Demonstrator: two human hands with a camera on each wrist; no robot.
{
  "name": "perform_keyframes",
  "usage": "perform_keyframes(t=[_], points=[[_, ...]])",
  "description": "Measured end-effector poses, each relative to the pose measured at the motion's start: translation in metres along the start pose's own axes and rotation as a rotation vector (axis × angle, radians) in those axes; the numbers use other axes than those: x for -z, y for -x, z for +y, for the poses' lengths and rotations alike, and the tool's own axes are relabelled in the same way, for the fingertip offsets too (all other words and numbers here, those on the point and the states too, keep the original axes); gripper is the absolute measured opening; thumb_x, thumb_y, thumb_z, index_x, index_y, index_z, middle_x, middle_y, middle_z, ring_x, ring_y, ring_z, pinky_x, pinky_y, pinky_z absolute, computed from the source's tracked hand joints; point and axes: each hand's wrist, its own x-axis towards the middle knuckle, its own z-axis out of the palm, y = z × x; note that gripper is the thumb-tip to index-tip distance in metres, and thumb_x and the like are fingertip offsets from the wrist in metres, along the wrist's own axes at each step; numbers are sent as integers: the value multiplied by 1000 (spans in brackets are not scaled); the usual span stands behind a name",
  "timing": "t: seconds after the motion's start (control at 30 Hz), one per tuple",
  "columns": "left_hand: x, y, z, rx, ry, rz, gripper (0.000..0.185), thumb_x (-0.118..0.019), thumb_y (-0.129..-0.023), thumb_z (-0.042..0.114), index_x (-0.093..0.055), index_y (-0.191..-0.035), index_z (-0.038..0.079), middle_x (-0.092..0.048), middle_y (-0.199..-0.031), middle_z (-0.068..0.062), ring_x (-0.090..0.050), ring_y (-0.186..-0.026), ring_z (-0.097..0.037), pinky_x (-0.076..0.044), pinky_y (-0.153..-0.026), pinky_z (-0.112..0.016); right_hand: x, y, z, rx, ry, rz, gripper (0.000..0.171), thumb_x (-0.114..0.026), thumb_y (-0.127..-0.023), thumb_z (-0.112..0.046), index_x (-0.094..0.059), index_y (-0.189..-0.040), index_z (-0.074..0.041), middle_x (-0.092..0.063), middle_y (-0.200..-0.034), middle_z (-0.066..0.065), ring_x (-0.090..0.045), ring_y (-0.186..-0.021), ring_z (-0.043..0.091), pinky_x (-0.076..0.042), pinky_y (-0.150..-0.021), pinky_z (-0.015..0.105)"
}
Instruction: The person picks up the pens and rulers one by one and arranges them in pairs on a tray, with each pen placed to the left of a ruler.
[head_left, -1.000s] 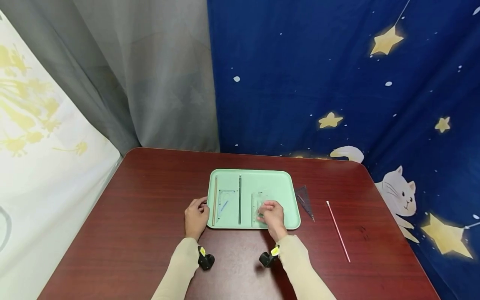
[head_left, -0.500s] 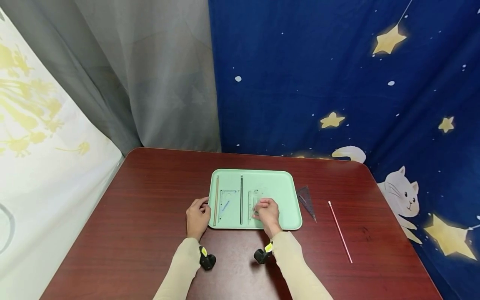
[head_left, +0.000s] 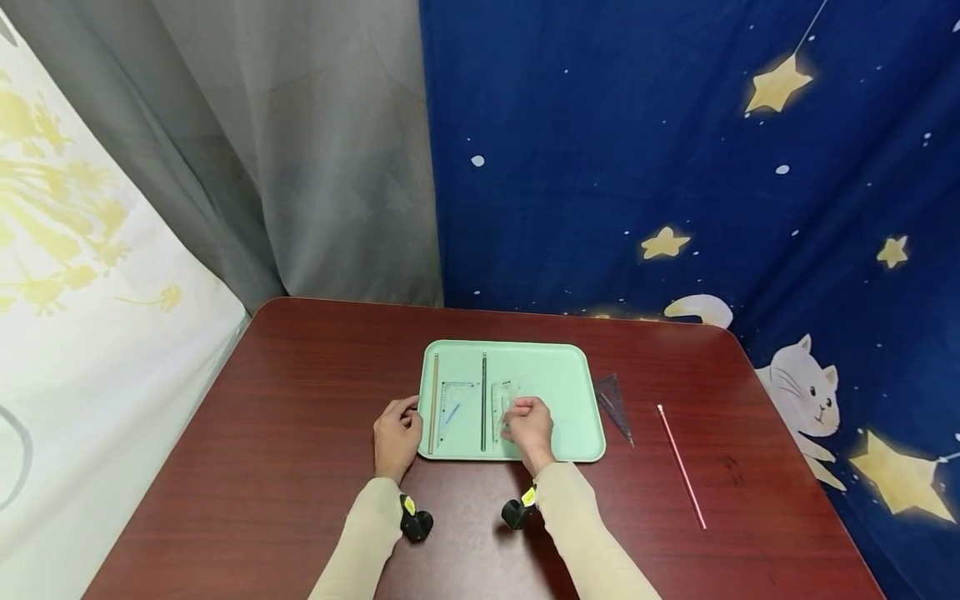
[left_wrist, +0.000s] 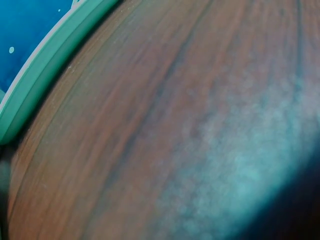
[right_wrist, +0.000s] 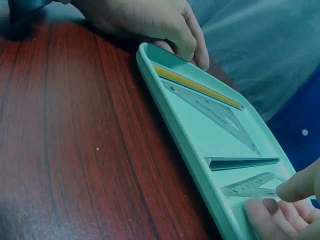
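A pale green tray (head_left: pixel 561 357) lies on the table. My left hand (head_left: pixel 397 439) grips its left rim, fingers bent over the edge in the right wrist view. My right hand (head_left: pixel 530 427) pinches a clear set square (right_wrist: pixel 250 185) between thumb and fingers, low over the tray; the hand covers part of it. Just left of it lies a dark pencil (head_left: pixel 483 408). Farther left in the tray are another clear set square (right_wrist: pixel 210 112) and a yellow pencil (right_wrist: pixel 197 86), roughly parallel to the dark one. The left wrist view shows only tray edge and table.
On the dark red table (head_left: pixel 315 358), a dark triangular set square (head_left: pixel 613 406) lies close to the tray's right side. Farther right is a pink pencil (head_left: pixel 681 467). Curtains (head_left: pixel 352 150) hang behind the table.
My right hand has moved left over the tray with the clear set square, bringing it close beside the dark pencil. My left hand stays at the tray's left rim.
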Motion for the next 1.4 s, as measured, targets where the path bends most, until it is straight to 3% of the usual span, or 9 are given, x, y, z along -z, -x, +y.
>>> perform_keyframes(t=[0.27,0.67,0.9,1.4], points=[[0,0,3,2,-4,5,28,-54,-88,1,-70,-111,3,-68,-96,-10,-67,-85,-21,-57,-74,-35,3,2,-3,-2,53,18,28,-59,-81,6,-57,-109,5,-60,-89,10,-61,-64,16,-56,-55,28],[0,0,3,14,-13,4,28,-53,-89,1,-70,-111,4,-67,-96,-10,-66,-86,-21,-57,-74,-35,7,2,-2,-27,60,-13,28,-59,-83,4,-56,-111,3,-58,-95,11,-63,-78,22,-57,-60,29],[-1,-1,2,14,-16,4,28,-53,-88,0,-70,-110,4,-67,-96,-10,-66,-85,-20,-56,-74,-33,9,7,-6,4,54,-9,22,-58,-82,6,-56,-104,3,-57,-89,10,-61,-72,19,-56,-57,28],[-1,0,2,8,-21,14,28,-54,-87,-1,-71,-109,3,-68,-95,-10,-66,-84,-20,-57,-72,-31,15,5,-4,-19,73,0,28,-56,-83,2,-57,-111,3,-59,-98,14,-59,-75,19,-57,-61,27]])
